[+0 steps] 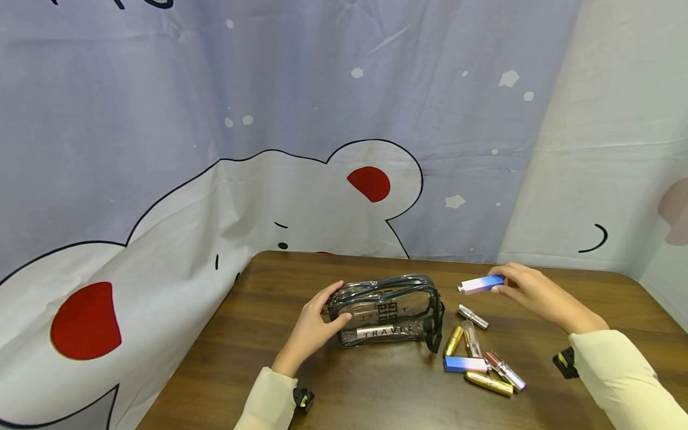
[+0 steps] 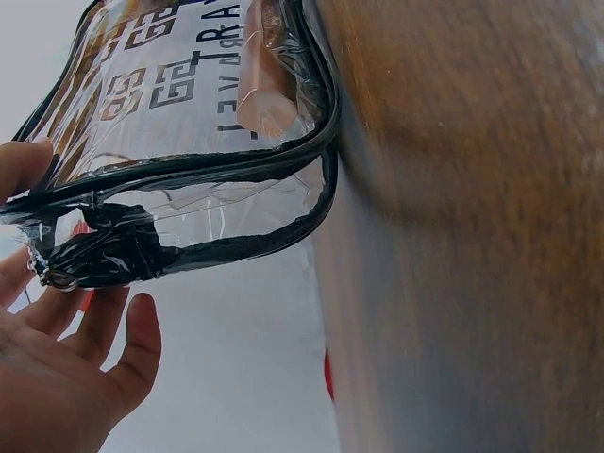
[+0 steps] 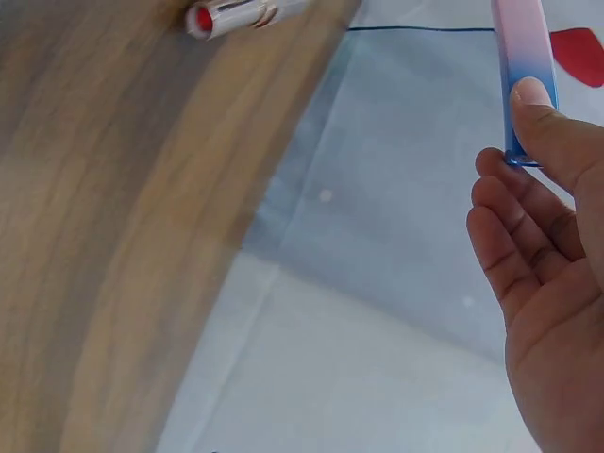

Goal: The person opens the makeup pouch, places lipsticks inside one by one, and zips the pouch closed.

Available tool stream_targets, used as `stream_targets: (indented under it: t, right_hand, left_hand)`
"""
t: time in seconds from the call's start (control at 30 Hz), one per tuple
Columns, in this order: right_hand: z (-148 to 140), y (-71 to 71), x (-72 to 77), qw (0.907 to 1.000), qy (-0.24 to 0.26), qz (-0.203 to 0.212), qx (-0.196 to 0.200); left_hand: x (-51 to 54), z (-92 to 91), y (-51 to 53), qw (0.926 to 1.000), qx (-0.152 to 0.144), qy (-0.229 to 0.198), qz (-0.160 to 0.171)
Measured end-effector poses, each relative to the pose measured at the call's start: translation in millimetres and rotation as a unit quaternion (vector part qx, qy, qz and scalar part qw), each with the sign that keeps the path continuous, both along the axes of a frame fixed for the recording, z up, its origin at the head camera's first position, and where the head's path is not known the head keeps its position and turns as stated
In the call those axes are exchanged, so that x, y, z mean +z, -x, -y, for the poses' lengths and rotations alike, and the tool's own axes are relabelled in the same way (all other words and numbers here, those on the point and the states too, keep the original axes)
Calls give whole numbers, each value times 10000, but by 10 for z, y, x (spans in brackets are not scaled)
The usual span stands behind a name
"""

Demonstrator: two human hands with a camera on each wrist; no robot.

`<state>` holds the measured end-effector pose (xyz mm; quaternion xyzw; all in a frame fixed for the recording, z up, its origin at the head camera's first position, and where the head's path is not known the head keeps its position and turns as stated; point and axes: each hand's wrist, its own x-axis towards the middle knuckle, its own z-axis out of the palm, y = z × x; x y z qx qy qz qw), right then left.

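Observation:
A clear zippered cosmetic bag with black trim and "TRAVEL" lettering stands on the table. My left hand grips its left end, thumb on the front and fingers behind. Through the clear plastic a pinkish tube shows, lying along the bottom. My right hand pinches a blue-to-pink lipstick tube by its blue end, raised above the table to the right of the bag. In the right wrist view the thumb presses on that lipstick tube while the lower fingers curl loosely.
Right of the bag lie several lipsticks: a silver tube, a clear-and-silver one, gold ones, another blue-pink tube and a reddish-silver one. A printed cloth hangs behind the wooden table.

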<state>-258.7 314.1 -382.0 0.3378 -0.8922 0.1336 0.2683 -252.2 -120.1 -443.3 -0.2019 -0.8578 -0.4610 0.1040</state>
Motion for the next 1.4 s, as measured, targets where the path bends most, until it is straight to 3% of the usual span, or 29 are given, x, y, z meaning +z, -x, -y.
stream_targets:
  t: [0.47, 0.67, 1.1, 1.4]
  right_hand:
    - [374, 26, 219, 9976, 152, -298, 600]
    - [488, 34, 302, 9970, 76, -431, 634]
    - [867, 31, 510, 9985, -288, -179, 433]
    - [1136, 76, 584, 9952, -436, -370, 790]
  left_hand:
    - [-19, -3, -2, 9999, -137, -5, 21]
    - [-17, -13, -17, 9998, -168, -55, 8]
    - [-11, 3, -12, 9999, -135, -22, -59]
    - [-4, 15, -2, 9999, -153, -70, -37]
